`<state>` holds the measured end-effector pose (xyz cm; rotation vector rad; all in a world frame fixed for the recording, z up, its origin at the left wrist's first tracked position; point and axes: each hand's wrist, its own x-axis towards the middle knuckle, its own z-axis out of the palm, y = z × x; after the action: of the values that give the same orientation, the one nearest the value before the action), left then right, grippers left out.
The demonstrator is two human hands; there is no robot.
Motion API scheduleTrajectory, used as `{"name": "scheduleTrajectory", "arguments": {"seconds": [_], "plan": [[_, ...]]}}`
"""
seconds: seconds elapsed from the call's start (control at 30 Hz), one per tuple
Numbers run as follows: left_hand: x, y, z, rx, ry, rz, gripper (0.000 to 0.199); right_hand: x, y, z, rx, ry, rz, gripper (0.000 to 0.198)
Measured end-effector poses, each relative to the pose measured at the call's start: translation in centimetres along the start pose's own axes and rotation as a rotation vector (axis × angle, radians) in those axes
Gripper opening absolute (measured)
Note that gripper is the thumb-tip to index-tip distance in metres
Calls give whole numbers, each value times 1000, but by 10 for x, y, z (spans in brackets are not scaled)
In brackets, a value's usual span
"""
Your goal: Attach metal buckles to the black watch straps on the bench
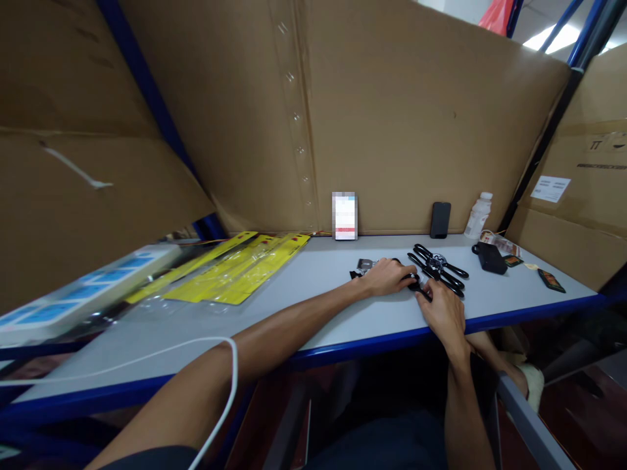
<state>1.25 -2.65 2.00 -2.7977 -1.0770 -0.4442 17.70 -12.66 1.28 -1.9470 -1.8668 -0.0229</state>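
Near the front edge of the table, my left hand [386, 277] has its fingers closed round a black-handled tool [414, 279], which is mostly covered by my fingers. My right hand [443, 310] pinches the lower end of the same tool from the right. Just beyond my right hand lies a small group of similar black-handled tools [437, 264] with metal middle parts; their exact kind is hard to make out. Partly hidden behind my left hand is a small metal and black piece [365, 266].
Yellow cards in clear packaging [264, 271] lie on the left beside a white-and-blue box [98, 287]. A blurred screen [345, 215], a black phone [440, 220] and a bottle [479, 215] stand along the cardboard wall [392, 117]. A black case [491, 258] lies right. A white cable [234, 365] crosses my left arm.
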Motion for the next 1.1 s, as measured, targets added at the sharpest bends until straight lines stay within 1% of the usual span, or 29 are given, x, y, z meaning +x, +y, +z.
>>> {"name": "scheduleTrajectory", "arguments": {"seconds": [0.13,0.23,0.3,0.37,0.43,0.57,0.63,0.7,0.77,0.83,0.9,0.97,1.0,1.03,1.1], "plan": [[1,0,1,16,12,-25,35,0,-1,-1,-2,-13,9,15],[0,-2,1,-32,25,2,42,0,-1,-2,-5,-17,9,15],[-2,-1,2,-78,39,46,37,0,-1,-2,-4,-12,11,15],[-3,0,1,-116,50,87,26,0,-1,-2,-3,-11,13,15],[-3,0,1,-123,54,90,23,0,-1,-2,-4,-13,12,14],[-1,-4,1,-35,46,4,28,0,-1,-2,-12,-16,7,15],[-1,-5,1,-2,35,-7,30,-1,-1,-2,-13,-12,3,15],[-1,-5,2,2,27,-4,34,-1,-1,-2,-13,-8,3,15],[0,-2,3,-25,33,-31,37,-1,-2,-2,-12,-8,6,15],[2,1,4,-87,39,-106,40,-1,-2,-2,-11,-9,10,15],[6,4,5,-172,25,-225,41,0,-1,-2,-11,-10,9,16],[10,5,5,-236,3,-350,38,0,-1,-2,-11,-13,9,16],[11,5,6,-251,4,-385,34,0,-1,-2,-10,-15,8,16],[11,4,5,-256,16,-394,29,0,-1,-2,-8,-16,9,16],[8,1,5,-253,52,-342,22,0,-1,-2,-7,-17,9,16]]}}
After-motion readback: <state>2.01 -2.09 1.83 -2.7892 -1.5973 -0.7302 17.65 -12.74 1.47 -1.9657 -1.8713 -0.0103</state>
